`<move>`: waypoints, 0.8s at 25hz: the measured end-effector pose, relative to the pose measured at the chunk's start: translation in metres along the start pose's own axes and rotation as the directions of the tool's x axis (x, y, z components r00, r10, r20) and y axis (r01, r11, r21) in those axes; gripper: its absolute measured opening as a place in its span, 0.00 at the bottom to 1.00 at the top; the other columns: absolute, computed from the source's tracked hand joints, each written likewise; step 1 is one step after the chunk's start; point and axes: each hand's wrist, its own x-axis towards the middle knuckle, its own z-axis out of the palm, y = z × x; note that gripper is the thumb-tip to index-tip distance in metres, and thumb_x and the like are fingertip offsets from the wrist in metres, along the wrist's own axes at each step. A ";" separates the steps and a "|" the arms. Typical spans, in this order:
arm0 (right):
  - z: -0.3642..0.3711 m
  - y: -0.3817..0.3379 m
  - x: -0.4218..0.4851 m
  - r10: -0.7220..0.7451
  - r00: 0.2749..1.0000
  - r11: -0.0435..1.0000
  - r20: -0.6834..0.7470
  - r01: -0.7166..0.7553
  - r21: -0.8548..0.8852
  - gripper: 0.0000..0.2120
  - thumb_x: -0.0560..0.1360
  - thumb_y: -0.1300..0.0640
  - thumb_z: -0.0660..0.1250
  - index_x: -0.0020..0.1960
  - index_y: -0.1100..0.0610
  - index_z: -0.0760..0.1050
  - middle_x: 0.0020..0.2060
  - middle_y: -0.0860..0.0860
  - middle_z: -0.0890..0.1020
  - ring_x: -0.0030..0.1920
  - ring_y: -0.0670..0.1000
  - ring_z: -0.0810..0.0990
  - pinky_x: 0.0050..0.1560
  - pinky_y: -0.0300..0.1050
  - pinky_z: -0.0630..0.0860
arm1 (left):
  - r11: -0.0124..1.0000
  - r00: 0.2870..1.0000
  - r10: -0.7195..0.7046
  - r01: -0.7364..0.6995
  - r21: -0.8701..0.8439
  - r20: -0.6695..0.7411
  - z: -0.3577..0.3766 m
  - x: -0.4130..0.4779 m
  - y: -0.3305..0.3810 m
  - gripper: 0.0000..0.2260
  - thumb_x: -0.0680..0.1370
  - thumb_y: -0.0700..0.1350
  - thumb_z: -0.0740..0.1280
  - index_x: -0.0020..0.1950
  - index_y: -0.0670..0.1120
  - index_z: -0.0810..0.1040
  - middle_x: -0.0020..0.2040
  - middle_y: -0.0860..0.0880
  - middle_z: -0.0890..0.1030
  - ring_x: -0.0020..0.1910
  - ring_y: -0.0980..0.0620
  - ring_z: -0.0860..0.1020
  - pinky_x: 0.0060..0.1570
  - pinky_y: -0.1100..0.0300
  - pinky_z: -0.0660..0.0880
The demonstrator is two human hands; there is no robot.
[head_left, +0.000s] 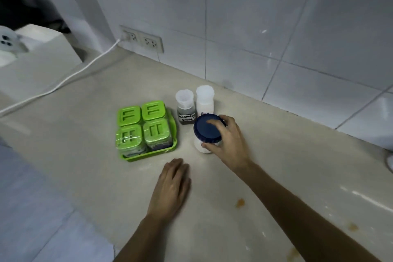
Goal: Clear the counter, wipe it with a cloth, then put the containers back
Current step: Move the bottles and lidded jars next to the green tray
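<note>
My right hand (228,142) grips a clear jar with a dark blue lid (207,128), its fingers around the lid's rim; the jar stands on the beige counter (89,117). Just behind it are two clear shakers: one with dark seasoning (185,108) and one with white salt (204,99). To the left sits a green tray (168,148) holding several green-lidded square containers (141,128). My left hand (173,187) lies flat, palm down, on the counter in front of the tray, holding nothing.
A tiled wall (255,27) runs behind the counter with a double socket (141,38) and a white cable (70,76) trailing left. Orange stains (240,202) mark the counter at the right. The counter's front edge drops to a grey floor (27,208) at the left.
</note>
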 end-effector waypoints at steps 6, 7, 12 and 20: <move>0.035 -0.019 0.015 -0.005 1.000 0.998 -0.006 0.005 -0.066 0.31 0.65 0.51 0.77 0.65 0.51 0.72 0.69 0.55 0.67 0.67 0.57 0.68 0.65 0.52 0.70 | 0.999 0.999 0.026 -0.027 -0.027 -0.031 0.004 -0.002 -0.010 0.17 0.79 0.50 0.59 0.64 0.44 0.75 0.67 0.44 0.74 0.68 0.48 0.67 0.68 0.54 0.61; 0.039 -0.020 0.015 -0.003 1.000 0.998 -0.017 0.001 -0.065 0.31 0.65 0.51 0.77 0.65 0.51 0.72 0.69 0.56 0.67 0.67 0.58 0.68 0.65 0.52 0.70 | 0.999 0.998 0.040 -0.041 -0.027 -0.040 0.005 -0.003 -0.011 0.17 0.79 0.49 0.60 0.64 0.44 0.75 0.67 0.44 0.74 0.68 0.48 0.67 0.69 0.53 0.61; 0.040 -0.017 0.008 -0.026 1.000 0.997 0.017 0.027 -0.065 0.36 0.68 0.47 0.74 0.72 0.49 0.64 0.75 0.55 0.58 0.73 0.56 0.62 0.68 0.51 0.68 | 0.994 0.994 0.104 -0.106 -0.038 -0.041 0.005 -0.003 -0.011 0.16 0.79 0.48 0.61 0.64 0.43 0.75 0.68 0.44 0.73 0.70 0.49 0.66 0.71 0.53 0.60; -0.060 0.100 -0.110 0.235 0.958 0.946 -0.162 -0.264 -0.190 0.25 0.75 0.45 0.65 0.69 0.54 0.67 0.71 0.54 0.67 0.68 0.56 0.69 0.64 0.50 0.72 | 0.921 0.943 0.330 -0.330 -0.209 -0.038 0.023 0.016 0.076 0.14 0.80 0.48 0.59 0.61 0.46 0.77 0.65 0.49 0.75 0.66 0.52 0.70 0.69 0.57 0.64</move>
